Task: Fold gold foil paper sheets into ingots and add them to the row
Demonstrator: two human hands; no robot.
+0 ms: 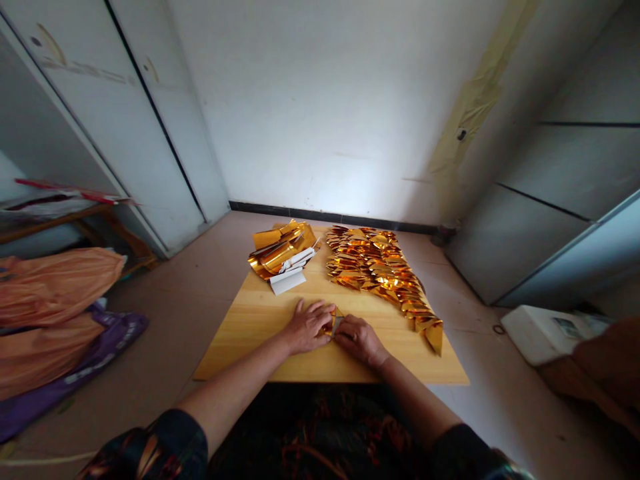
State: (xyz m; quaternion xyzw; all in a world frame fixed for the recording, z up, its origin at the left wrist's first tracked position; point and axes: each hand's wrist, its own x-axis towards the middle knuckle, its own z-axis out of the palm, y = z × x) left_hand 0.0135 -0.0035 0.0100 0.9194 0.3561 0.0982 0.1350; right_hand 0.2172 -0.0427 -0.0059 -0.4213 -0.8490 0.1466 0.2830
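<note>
A small sheet of gold foil paper [337, 323], its pale back partly showing and an edge folded, lies on the wooden board near its front. My left hand [309, 327] holds the sheet's left side between thumb and fingers, the other fingers spread over the wood. Curled fingers of my right hand [359, 338] press and grip the right side of the same sheet. Both hands cover much of it. Beyond my right hand lie rows of folded gold foil pieces [373, 260], which trail toward the board's right edge. Behind my left hand is a loose stack of gold foil sheets [280, 250].
The wooden board [240, 343] stands low before a white wall [320, 100]. Grey cabinets [125, 113] are at the left, with orange cloth [60, 283] and a purple bag [107, 350] nearby. A white box [545, 333] sits at the right.
</note>
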